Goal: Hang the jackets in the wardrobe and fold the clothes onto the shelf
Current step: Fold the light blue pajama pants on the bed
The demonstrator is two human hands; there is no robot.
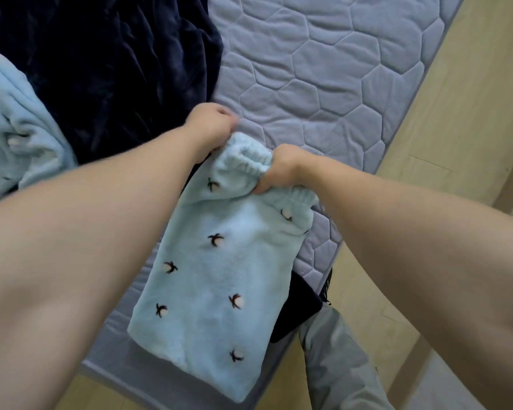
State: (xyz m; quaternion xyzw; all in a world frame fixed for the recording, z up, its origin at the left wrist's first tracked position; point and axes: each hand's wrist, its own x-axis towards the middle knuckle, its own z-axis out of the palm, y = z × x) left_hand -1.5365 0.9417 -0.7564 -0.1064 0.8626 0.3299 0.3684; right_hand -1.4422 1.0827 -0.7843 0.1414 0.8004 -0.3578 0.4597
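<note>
A light blue fleece garment [216, 279] with small dark and white motifs hangs over the near edge of the mattress, its elastic band uppermost. My right hand [282, 170] grips that gathered elastic band. My left hand [211, 122] is curled at the band's left end and pinches the fabric there. A second light blue garment [15, 128] of the same print lies bunched at the left. A dark navy plush garment [110, 69] is spread over the far left of the bed.
The grey quilted mattress [323, 69] fills the upper middle. Pale wooden floor [456, 113] runs along the right. A black item [299, 306] sits at the mattress corner, and my grey trouser leg [338, 365] shows below it.
</note>
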